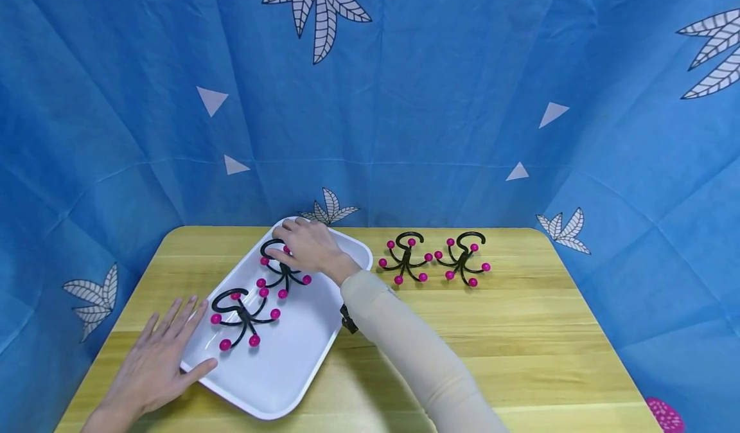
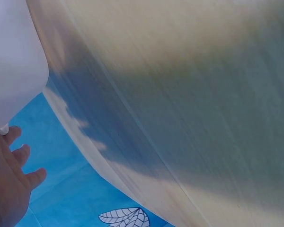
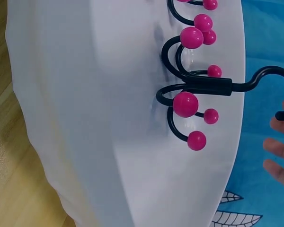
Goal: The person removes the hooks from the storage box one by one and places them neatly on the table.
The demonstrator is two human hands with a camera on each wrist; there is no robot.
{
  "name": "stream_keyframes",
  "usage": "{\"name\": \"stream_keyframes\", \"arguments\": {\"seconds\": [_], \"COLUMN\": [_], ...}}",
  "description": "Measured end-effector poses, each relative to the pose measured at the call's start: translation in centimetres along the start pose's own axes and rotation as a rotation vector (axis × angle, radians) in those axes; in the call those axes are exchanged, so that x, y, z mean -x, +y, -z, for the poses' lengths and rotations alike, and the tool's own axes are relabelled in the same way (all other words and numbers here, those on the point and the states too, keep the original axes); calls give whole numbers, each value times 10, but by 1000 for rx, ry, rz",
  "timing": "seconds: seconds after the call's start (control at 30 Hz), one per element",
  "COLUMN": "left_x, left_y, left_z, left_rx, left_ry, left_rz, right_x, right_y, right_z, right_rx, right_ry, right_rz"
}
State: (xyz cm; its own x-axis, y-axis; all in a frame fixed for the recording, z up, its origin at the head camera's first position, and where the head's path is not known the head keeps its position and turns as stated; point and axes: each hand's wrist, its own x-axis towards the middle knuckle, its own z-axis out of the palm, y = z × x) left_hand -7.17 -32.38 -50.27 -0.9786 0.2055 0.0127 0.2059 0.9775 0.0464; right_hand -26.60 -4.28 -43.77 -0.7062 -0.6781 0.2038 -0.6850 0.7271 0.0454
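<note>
A white tray (image 1: 324, 330) lies at a slant on the table, bearing two black wire hooks with several curved prongs tipped in pink balls. My right hand (image 1: 310, 247) is over the farther pronged hook (image 1: 284, 269), thumb and fingers around its curled top. In the right wrist view those fingers (image 3: 279, 149) look spread beside the end of the curl of that pronged hook (image 3: 208, 86). Nearer to me, the second pronged hook (image 1: 243, 317) rests in the tray. My left hand (image 1: 158, 362) lies with straight fingers against the tray's left edge, its thumb over the rim.
Two more pronged hooks, one (image 1: 406, 259) beside the other (image 1: 464, 259), lie on the wooden table (image 1: 520, 349) right of the tray. A blue patterned cloth (image 1: 462, 99) hangs behind the table and along both sides.
</note>
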Motion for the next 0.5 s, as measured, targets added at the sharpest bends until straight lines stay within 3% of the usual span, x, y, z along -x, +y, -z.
{"name": "stream_keyframes", "arguments": {"seconds": [0.5], "left_x": [1], "left_y": [2], "left_z": [0], "left_rx": [0], "left_ry": [16], "left_rz": [5], "right_x": [1], "right_y": [2], "right_z": [6], "right_rx": [44], "right_ry": [95], "right_rz": [97]}}
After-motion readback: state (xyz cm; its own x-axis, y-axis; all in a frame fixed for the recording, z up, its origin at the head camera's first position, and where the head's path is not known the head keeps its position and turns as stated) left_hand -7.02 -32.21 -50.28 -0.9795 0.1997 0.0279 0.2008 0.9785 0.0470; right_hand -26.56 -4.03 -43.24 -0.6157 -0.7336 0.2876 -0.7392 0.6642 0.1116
